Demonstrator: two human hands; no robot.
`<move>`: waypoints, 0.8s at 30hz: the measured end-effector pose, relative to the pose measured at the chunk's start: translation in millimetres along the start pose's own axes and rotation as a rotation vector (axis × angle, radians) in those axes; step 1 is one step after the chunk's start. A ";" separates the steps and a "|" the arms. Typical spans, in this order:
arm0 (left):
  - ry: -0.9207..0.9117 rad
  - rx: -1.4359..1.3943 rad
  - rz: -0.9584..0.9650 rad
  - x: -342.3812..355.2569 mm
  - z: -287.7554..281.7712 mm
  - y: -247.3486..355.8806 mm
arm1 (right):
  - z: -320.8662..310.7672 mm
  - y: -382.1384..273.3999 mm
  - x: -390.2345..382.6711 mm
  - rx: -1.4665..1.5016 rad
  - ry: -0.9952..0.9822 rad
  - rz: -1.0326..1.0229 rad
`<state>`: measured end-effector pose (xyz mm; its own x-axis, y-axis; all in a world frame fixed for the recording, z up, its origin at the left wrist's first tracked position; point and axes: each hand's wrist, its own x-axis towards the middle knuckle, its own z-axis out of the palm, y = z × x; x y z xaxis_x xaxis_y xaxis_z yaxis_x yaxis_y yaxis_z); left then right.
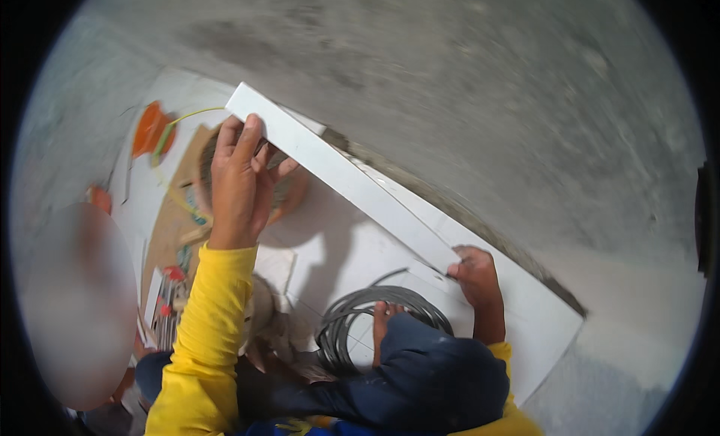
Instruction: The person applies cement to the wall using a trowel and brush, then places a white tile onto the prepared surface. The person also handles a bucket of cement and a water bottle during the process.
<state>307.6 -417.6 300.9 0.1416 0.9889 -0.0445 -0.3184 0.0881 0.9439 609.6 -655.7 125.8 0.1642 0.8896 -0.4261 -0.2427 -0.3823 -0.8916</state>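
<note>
The person wore a long-sleeved top in two strong colours. The left sleeve was bright yellow, creased along the forearm, with a plain-edged cuff at the wrist. The right sleeve matched it in yellow, though only a short stretch showed above the bare forearm. Across the front, the top's body was vivid blue, with a small yellow marking too blurred to make out. The trousers were dark navy, with soft folds. The left hand, right hand and visible foot were bare.
</note>
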 end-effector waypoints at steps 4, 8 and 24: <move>0.111 0.126 0.118 21.6 -38.8 82.1 | 75.1 -26.8 2.7 0.300 -0.183 -0.088; 0.268 0.078 0.086 35.6 -134.8 139.7 | 165.2 -151.2 -9.5 0.224 -0.580 -0.310; 0.639 -0.235 0.009 -22.4 -332.0 206.6 | 379.4 -287.8 -72.5 0.131 -1.017 -0.092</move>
<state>-72.5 -381.8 388.2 -0.4207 0.8596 -0.2899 -0.5225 0.0317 0.8521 304.8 -515.5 471.4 -0.6845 0.7284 0.0287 -0.3827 -0.3255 -0.8646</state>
